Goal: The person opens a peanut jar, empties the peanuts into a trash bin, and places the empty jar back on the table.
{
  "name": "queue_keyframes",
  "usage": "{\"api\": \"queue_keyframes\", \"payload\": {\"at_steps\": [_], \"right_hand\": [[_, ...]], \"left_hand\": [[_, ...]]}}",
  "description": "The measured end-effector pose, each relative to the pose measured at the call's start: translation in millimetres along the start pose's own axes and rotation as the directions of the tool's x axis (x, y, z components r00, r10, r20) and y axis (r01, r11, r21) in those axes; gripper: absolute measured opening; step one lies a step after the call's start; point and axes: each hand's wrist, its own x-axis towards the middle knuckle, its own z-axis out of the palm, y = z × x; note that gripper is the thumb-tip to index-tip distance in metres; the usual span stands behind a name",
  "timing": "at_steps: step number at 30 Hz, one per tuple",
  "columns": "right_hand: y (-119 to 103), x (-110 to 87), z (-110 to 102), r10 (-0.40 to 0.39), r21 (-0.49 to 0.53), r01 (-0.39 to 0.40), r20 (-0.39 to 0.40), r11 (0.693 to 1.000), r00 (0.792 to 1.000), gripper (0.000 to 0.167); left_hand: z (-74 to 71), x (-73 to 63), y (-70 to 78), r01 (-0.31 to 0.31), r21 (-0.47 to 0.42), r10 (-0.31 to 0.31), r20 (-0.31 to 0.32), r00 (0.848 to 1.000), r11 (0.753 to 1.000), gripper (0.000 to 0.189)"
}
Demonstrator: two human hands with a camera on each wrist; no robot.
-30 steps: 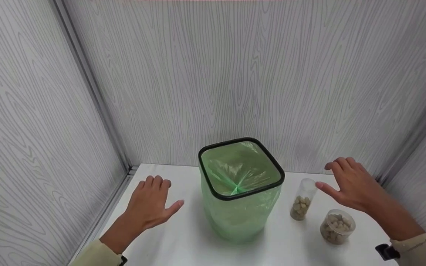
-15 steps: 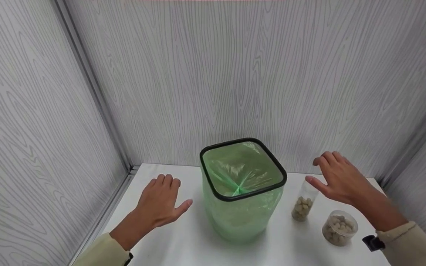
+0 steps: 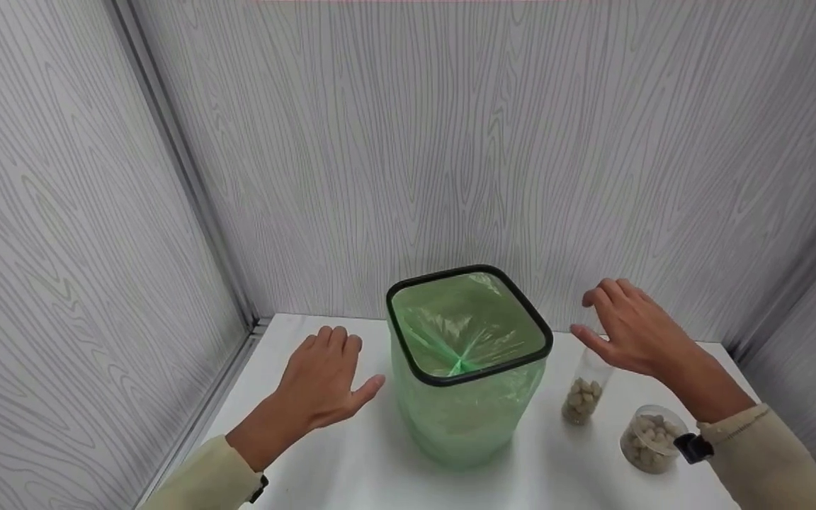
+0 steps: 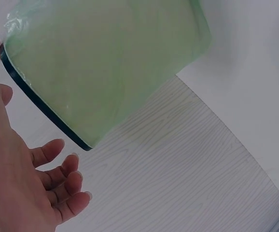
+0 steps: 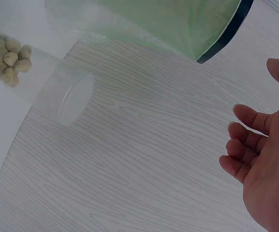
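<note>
A trash bin (image 3: pixel 470 432) with a green plastic liner (image 3: pixel 443 326) and a black square rim (image 3: pixel 388 290) stands between my two hands. My left hand (image 3: pixel 323 375) hovers to its left, fingers loosely bent and thumb spread towards the bin, holding nothing. To the bin's right my right hand (image 3: pixel 631 333) is raised, thumb apart from the curved fingers and nothing between them. It overlaps the top of a tall clear canister (image 3: pixel 581 397) in the head view. Peanuts in their shells (image 5: pixel 9 58) fill the canister's lower part, and its end (image 5: pixel 79 99) shows in the right wrist view.
A short clear jar (image 3: pixel 652 439) of similar pale, nut-like pieces stands in front of the canister, near the right sleeve (image 3: pixel 769 453). The white table (image 3: pixel 351 474) is walled by wood-grain panels (image 3: pixel 450 142) at the back and sides.
Both hands have moved inward towards the bin and slightly up: the left one to the right, the right one to the left. The bin, canister and jar stand where they were.
</note>
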Motion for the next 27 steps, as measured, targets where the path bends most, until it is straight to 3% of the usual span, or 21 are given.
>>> {"api": "queue_keyframes", "payload": {"at_steps": [6, 17, 27], "right_hand": [[-1.1, 11.0, 3.6, -0.02, 0.0, 0.02, 0.008, 1.0, 1.0, 0.037], [-3.1, 30.4, 13.4, -0.034, 0.015, 0.033, 0.033, 0.999, 0.999, 0.037], [-8.1, 39.2, 25.3, -0.043, 0.037, 0.04, 0.065, 0.998, 0.997, 0.038]], "left_hand": [[-3.5, 6.8, 4.4, 0.014, -0.016, -0.014, 0.028, 1.0, 1.0, 0.06], [-2.8, 20.7, 11.2, -0.008, -0.003, 0.008, -0.021, 1.0, 1.0, 0.058], [-2.0, 30.2, 17.6, 0.012, -0.02, -0.012, 0.016, 1.0, 1.0, 0.064]]}}
